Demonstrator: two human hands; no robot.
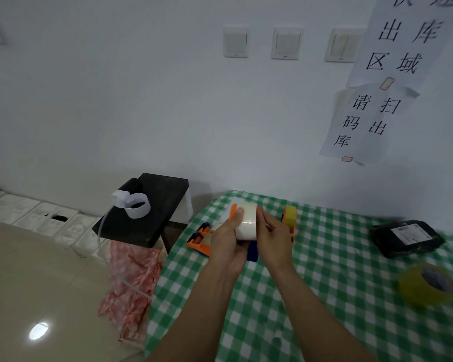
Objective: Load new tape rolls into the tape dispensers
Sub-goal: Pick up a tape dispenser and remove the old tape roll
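- My left hand (226, 240) grips the white tape roll (246, 224), thumb on top, held above the far side of the checked table (324, 283).
- My right hand (273, 235) pinches the roll's right edge, fingers curled.
- An orange dispenser (200, 241) lies just to the left.
- A yellow tape roll (426, 286) sits on the near right.

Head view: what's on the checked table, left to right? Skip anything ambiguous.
Orange dispenser → white tape roll → dispenser with yellow tape → loose yellow tape roll. Black parcel left out: it overlaps the loose roll.
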